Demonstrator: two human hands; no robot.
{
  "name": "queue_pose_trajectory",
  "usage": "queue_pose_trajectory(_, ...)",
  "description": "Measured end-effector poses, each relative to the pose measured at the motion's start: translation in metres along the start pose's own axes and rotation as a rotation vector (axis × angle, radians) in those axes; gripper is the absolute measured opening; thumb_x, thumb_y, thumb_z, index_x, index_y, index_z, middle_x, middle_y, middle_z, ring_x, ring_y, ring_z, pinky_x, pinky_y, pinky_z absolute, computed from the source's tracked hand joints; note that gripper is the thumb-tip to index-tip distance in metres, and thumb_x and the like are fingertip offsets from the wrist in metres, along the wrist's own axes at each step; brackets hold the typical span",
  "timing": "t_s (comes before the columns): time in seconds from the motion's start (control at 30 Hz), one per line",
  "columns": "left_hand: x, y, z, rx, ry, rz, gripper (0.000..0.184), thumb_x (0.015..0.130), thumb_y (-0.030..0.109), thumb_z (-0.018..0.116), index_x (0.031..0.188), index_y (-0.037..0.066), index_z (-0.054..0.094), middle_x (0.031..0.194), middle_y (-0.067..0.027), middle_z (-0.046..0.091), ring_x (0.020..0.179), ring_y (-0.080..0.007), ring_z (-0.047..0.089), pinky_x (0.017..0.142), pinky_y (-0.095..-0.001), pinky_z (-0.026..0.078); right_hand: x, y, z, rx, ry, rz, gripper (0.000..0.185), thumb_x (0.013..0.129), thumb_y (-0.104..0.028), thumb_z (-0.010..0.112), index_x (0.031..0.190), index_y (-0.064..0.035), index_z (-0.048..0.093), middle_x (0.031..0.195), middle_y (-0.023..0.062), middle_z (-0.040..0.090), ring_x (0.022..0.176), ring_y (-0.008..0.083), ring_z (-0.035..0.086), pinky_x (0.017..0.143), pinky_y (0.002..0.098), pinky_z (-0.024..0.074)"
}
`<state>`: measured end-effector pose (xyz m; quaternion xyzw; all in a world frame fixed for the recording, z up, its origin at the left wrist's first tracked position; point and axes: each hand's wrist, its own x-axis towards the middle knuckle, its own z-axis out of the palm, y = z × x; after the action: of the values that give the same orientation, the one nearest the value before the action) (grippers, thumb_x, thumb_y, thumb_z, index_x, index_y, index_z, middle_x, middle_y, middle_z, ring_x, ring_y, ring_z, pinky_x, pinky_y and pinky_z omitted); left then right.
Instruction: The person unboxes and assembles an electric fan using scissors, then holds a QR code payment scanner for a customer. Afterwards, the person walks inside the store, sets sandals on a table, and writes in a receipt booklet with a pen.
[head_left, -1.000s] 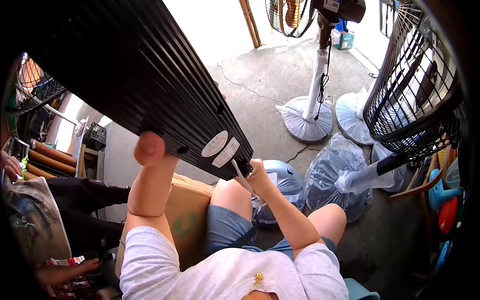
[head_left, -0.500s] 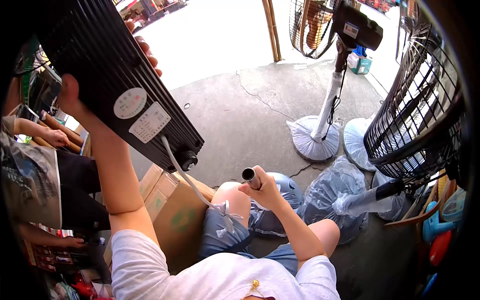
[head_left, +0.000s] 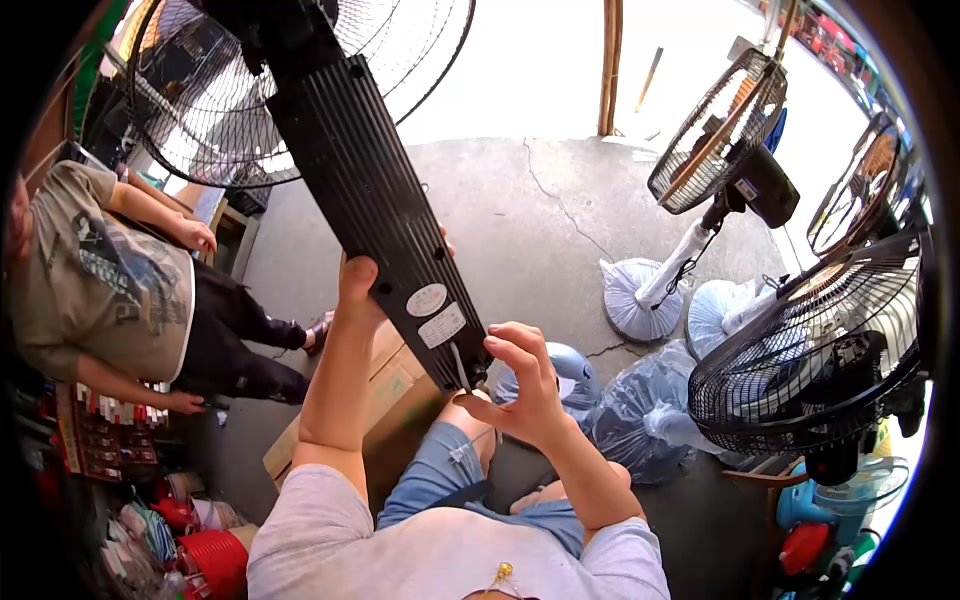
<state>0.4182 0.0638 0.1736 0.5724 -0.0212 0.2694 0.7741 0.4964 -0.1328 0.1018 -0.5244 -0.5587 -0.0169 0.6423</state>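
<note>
A black electric fan's ribbed housing (head_left: 375,190) slants across the view, with its round wire cage (head_left: 215,165) at the upper end. My left hand (head_left: 362,285) is closed around this housing, thumb on the near face and fingers behind the far edge. Two white labels (head_left: 440,325) and a pale cord (head_left: 462,365) are near the lower end. There, my right hand (head_left: 535,390) curves with thumb and fingers apart, fingertips by the housing's right corner and a small knob (head_left: 480,380). The metal tube seen earlier is not distinguishable now.
A cardboard box (head_left: 395,395) stands by my left leg. Another person (head_left: 130,270) is at the left, above red goods (head_left: 215,560). Standing fans (head_left: 725,150) with plastic-wrapped bases (head_left: 645,300) and a large fan cage (head_left: 810,350) are at the right.
The fan housing has come lower and nearer my knees, bringing its cage into view. My right hand, which held a metal tube, has risen to the housing's lower end with its fingers spread.
</note>
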Motion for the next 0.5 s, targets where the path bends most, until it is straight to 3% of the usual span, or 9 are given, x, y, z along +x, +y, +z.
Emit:
queue_pose_trajectory(0.17, -0.035, 0.032, -0.017, 0.015, 0.258, -0.121, 0.076, 0.063, 0.050, 0.069, 0.114, -0.002, 0.046, 0.101, -0.0141, 0.054, 0.090, -0.0261, 0.060, 0.076, -0.0372, 0.052, 0.035, -0.076, -0.001, -0.099, -0.183, 0.080, 0.042, 0.061, -0.011, 0.075, 0.098, -0.0057, 0.055, 0.107, 0.0136, 0.053, 0.097, 0.0334, 0.055, 0.073, 0.0376, 0.0506)
queue_pose_trajectory(0.23, -0.051, 0.054, -0.006, -0.056, 0.311, -0.146, 0.074, 0.063, 0.042, 0.074, 0.115, -0.003, 0.047, 0.105, -0.0170, 0.057, 0.092, -0.0289, 0.060, 0.077, -0.0384, 0.052, 0.040, -0.110, 0.000, -0.147, -0.244, 0.068, 0.037, 0.062, -0.012, 0.075, 0.094, -0.0054, 0.056, 0.106, 0.0133, 0.053, 0.099, 0.0324, 0.055, 0.072, 0.0367, 0.0510)
queue_pose_trajectory(0.27, -0.063, 0.067, 0.008, -0.088, 0.370, -0.154, 0.070, 0.064, 0.038, 0.075, 0.114, -0.002, 0.047, 0.101, -0.0132, 0.058, 0.088, -0.0239, 0.060, 0.074, -0.0356, 0.052, 0.040, -0.129, -0.001, -0.136, -0.279, 0.095, 0.034, 0.065, -0.012, 0.073, 0.094, -0.0048, 0.057, 0.105, 0.0129, 0.053, 0.101, 0.0330, 0.054, 0.074, 0.0375, 0.0505)
queue_pose_trajectory(0.37, -0.096, 0.099, 0.038, -0.029, 0.522, -0.176, 0.064, 0.067, 0.035, 0.073, 0.113, -0.001, 0.047, 0.096, -0.0060, 0.058, 0.083, -0.0150, 0.057, 0.071, -0.0296, 0.049, 0.043, -0.173, -0.013, -0.042, -0.413, 0.117, 0.035, 0.067, -0.011, 0.072, 0.098, -0.0043, 0.057, 0.105, 0.0127, 0.053, 0.103, 0.0338, 0.053, 0.077, 0.0378, 0.0498)
queue_pose_trajectory(0.5, -0.154, 0.102, 0.070, -0.019, 0.685, -0.269, 0.059, 0.071, 0.036, 0.071, 0.113, 0.002, 0.048, 0.092, -0.0043, 0.057, 0.078, -0.0136, 0.056, 0.068, -0.0287, 0.048, 0.039, -0.224, -0.033, -0.056, -0.612, 0.064, 0.037, 0.067, -0.006, 0.069, 0.102, -0.0044, 0.057, 0.104, 0.0116, 0.054, 0.106, 0.0314, 0.052, 0.081, 0.0363, 0.0490)
